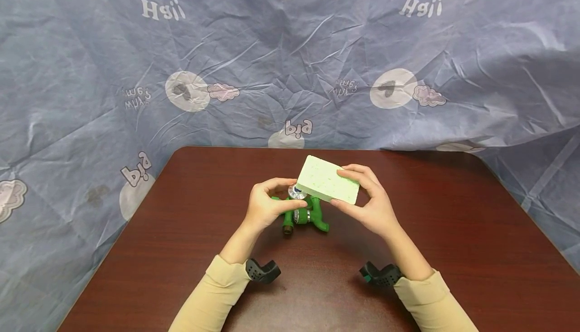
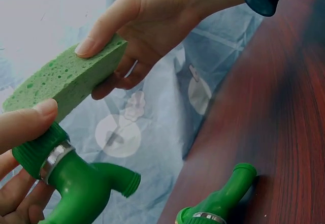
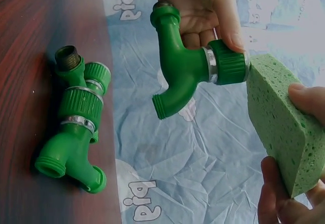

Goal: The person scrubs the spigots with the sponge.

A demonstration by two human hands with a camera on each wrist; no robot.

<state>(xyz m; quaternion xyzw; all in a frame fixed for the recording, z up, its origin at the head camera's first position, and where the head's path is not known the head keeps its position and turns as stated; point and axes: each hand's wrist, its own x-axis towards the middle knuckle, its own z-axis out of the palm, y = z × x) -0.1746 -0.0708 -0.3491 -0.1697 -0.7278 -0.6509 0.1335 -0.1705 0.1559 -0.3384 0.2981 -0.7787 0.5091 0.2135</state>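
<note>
My left hand (image 1: 265, 203) grips a green plastic faucet (image 3: 180, 64) by its ribbed knob, thumb on one side and fingers curled behind. The silver-edged end of the knob faces the sponge. A pale green sponge (image 1: 323, 183), a pitted rectangular block, is pinched between the thumb and fingers of my right hand (image 1: 371, 201). One corner of the sponge sits right at the knob's end in the right wrist view, and the left thumb tip overlaps the sponge's edge in the left wrist view. Both hands are raised over the table.
More green faucets (image 3: 81, 117) lie close together on the dark red-brown table (image 1: 190, 251) below the hands. A blue printed cloth (image 1: 272, 60) hangs behind the table's far edge. Black wrist mounts (image 1: 263, 271) sit at both sleeve cuffs.
</note>
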